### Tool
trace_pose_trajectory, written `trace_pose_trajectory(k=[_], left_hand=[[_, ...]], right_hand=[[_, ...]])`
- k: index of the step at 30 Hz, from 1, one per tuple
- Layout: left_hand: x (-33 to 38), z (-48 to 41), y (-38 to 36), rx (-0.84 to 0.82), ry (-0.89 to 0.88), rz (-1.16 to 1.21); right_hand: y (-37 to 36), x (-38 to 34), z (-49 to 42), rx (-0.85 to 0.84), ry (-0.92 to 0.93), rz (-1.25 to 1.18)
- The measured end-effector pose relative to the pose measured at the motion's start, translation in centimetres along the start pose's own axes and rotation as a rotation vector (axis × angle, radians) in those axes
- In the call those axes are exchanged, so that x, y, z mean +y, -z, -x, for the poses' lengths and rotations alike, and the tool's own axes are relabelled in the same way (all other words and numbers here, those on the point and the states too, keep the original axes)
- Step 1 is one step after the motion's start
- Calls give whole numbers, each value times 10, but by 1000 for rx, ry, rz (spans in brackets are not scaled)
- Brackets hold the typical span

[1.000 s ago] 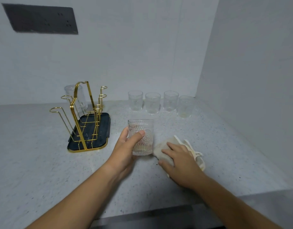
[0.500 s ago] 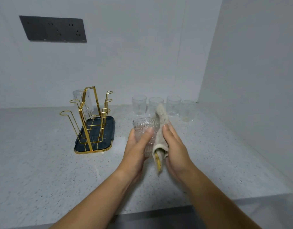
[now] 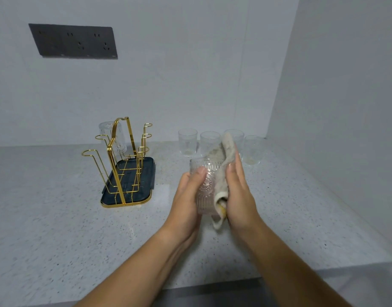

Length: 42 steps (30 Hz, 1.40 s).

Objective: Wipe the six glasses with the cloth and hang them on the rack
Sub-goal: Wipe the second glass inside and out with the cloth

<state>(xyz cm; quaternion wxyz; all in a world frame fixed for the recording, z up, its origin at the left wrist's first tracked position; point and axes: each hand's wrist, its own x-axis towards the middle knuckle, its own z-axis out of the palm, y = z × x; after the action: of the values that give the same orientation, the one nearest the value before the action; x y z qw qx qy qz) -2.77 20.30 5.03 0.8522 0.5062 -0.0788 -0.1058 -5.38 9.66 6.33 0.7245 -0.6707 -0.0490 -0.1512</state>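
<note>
My left hand (image 3: 188, 196) grips a ribbed clear glass (image 3: 205, 187), held upright above the counter. My right hand (image 3: 239, 191) presses a beige cloth (image 3: 221, 171) flat against the glass's right side, fingers straight; the cloth sticks up past the rim and hangs below the base. A gold wire rack (image 3: 124, 165) on a dark blue tray (image 3: 144, 194) stands to the left. One glass (image 3: 112, 138) hangs upside down on its far left peg. Several more glasses stand in a row at the back wall, such as the leftmost glass (image 3: 187, 141) and the rightmost glass (image 3: 253, 150); the cloth partly hides two of them.
The speckled grey counter (image 3: 57, 229) meets a wall on the right and one behind. A dark socket panel (image 3: 73, 41) is on the back wall. The counter's front edge (image 3: 212, 284) runs close below my forearms.
My right hand picked the cloth up from the counter and brought it against the glass. My left hand raised the glass. The cloth now covers more of the glass's right side.
</note>
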Motion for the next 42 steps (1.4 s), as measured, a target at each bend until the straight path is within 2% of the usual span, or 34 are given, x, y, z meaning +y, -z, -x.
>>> trace_pose_trajectory(k=[4, 10, 15, 18, 22, 24, 26, 29, 34, 38, 42], left_hand=[[8, -6, 5, -21, 18, 42], [-2, -4, 7, 21, -100, -124], [1, -3, -3, 37, -115, -236], [5, -3, -5, 21, -71, -146], [3, 2, -9, -90, 53, -46], [5, -1, -8, -82, 31, -16], [12, -6, -8, 4, -19, -9], [18, -15, -3, 87, -75, -101], [14, -11, -2, 53, -114, -200], [11, -11, -2, 37, -152, -287], [7, -10, -2, 8, -82, -172]], right_hand=[[-11, 21, 31, -82, 64, 39], [-1, 31, 37, -51, -14, 28], [-5, 31, 36, -63, -22, 45], [0, 15, 25, -60, -34, 72], [12, 1, -4, 55, -69, 14], [9, 2, -3, 69, -56, 3], [0, 9, 11, -1, -53, 26], [-6, 27, 30, -57, -35, -21], [-7, 38, 31, 3, 14, -29], [-10, 36, 30, -12, 31, -7], [-1, 21, 14, -14, -14, -34]])
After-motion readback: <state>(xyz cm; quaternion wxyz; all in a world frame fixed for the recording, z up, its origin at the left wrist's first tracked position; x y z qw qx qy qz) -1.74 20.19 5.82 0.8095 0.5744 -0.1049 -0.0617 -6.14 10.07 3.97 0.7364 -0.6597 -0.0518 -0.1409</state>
